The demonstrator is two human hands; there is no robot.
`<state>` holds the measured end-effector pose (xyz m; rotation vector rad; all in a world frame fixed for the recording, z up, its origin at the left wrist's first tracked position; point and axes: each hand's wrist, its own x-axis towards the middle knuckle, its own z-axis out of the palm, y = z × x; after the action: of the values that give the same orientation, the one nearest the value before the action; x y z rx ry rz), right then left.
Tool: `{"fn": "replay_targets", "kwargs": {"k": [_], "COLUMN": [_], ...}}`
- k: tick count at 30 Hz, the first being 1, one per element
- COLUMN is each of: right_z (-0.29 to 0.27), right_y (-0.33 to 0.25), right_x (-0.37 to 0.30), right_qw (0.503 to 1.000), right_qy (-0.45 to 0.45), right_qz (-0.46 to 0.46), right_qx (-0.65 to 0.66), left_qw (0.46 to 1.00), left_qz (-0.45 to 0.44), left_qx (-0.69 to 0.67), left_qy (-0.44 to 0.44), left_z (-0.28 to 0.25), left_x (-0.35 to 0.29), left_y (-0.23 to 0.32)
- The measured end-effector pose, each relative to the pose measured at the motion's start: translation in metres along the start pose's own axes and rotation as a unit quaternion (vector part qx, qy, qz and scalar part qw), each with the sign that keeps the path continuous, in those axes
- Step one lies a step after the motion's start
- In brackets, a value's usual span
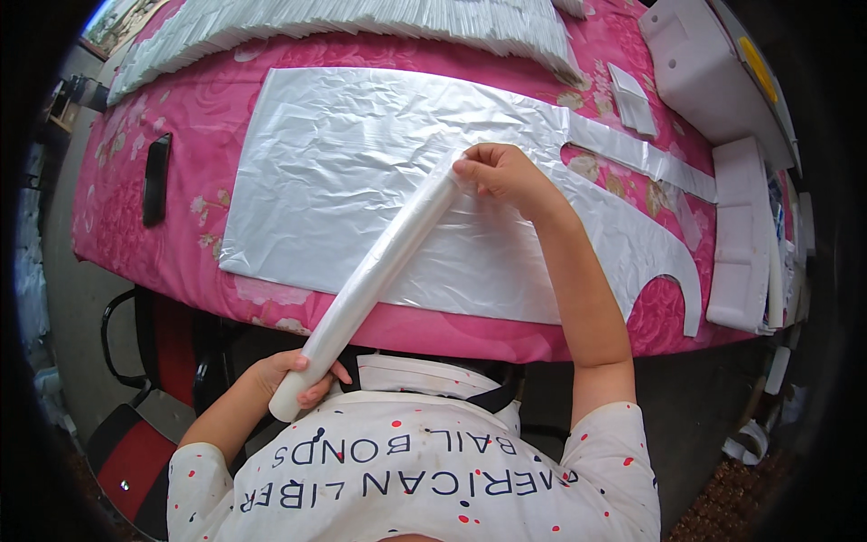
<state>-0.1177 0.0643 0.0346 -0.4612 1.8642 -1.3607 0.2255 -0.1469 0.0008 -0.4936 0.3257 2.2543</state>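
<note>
A long, glossy white plastic roll (379, 275) slants across the front of the table, its lower end close to my body. My left hand (293, 378) wraps round that lower end, past the table's front edge. At the upper end, my right hand (506, 176) is closed in a pinch on the roll. Beneath the roll and my right arm, a thin white plastic apron (316, 163) lies spread flat and creased. Its neck loop and straps reach toward the right side of the table.
Pink flowered cloth (108, 212) covers the table. Along the back are stacked folded white plastic pieces (379, 23), with a small folded piece (632, 99) nearer the right. A black phone-like object (157, 179) lies left. White foam boxes (700, 68) stand right; red-and-black chairs (167, 348) sit lower left.
</note>
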Motion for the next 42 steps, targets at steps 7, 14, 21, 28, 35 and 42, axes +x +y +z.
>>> {"fn": "replay_targets", "kwargs": {"k": [7, 14, 21, 28, 35, 42], "right_z": [-0.009, -0.152, -0.208, -0.116, -0.076, -0.083], "right_y": [0.009, 0.054, 0.078, 0.037, 0.018, 0.0], "right_x": [0.004, 0.004, -0.006, 0.033, 0.059, 0.056], "right_qw": [0.995, 0.859, 0.886, 0.92, 0.928, 0.976], "right_qy": [0.078, 0.377, 0.413, 0.271, 0.208, 0.134], "right_qz": [-0.039, -0.107, -0.104, -0.187, -0.191, -0.052], "right_qx": [-0.055, -0.329, -0.182, -0.213, -0.243, -0.166], "left_qw": [1.0, 0.973, 0.887, 0.462, 0.162, 0.255], "left_qz": [-0.003, -0.118, -0.158, 0.064, 0.424, 0.227], "left_qx": [0.012, 0.184, 0.429, 0.87, 0.889, 0.939], "left_qy": [0.002, 0.072, 0.062, 0.162, 0.062, -0.032], "left_z": [-0.003, -0.011, 0.003, 0.112, 0.098, 0.084], "left_x": [-0.001, -0.032, -0.038, 0.043, 0.111, 0.14], "left_y": [0.006, 0.011, 0.031, 0.114, 0.118, 0.065]}}
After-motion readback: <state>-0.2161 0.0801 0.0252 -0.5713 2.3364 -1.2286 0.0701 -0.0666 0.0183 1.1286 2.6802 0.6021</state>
